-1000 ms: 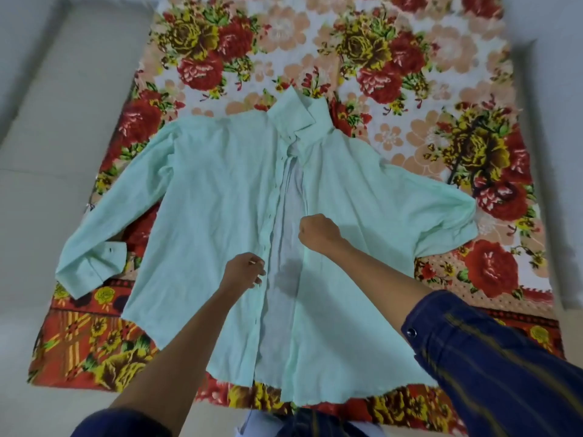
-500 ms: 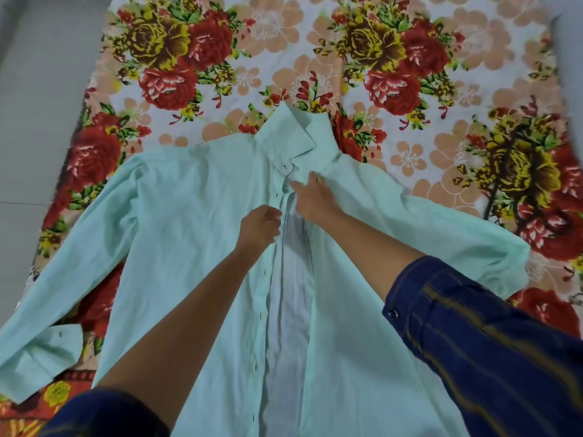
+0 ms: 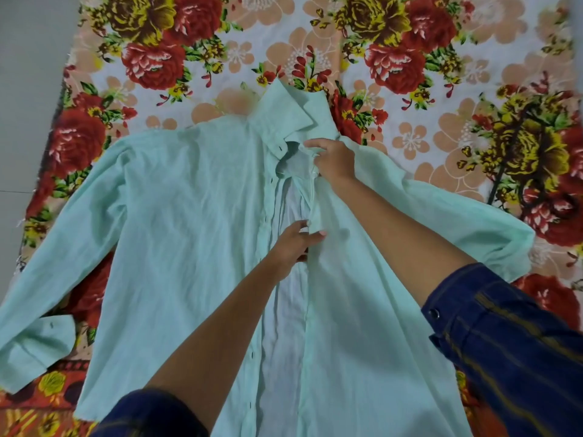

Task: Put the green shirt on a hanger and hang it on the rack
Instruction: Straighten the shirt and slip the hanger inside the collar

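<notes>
One green shirt (image 3: 195, 234) lies flat, front side up, on a floral bedsheet (image 3: 410, 99) spread over a pale floor (image 3: 28, 89). Long axis runs from the sheet's near edge to its far edge: collar (image 3: 285, 116) points toward the far edge, hem toward the near edge and partly out of view at the bottom. Shirt sits roughly mid-sheet, between the left and right edges.

Two sleeves, spread sideways. Left sleeve runs out toward the sheet's left edge, its cuff (image 3: 38, 351) folded back near the near-left corner. Right sleeve (image 3: 467, 222) reaches toward the right edge.

Front is unbuttoned; the two plackets lie apart with the paler inside of the back panel showing as a strip between them. Small dark buttonholes dot the left placket edge.

Two hands, both on the right placket. Right hand (image 3: 334, 160) is just below the collar, fingers curled, pinching the placket edge at the neck. Left hand (image 3: 291, 242) is lower down the same edge, thumb and fingers closed on the fabric.

Both forearms are bare; dark blue sleeves (image 3: 511, 348) with thin yellowish stripes are pushed up, one snap visible on the right.
</notes>
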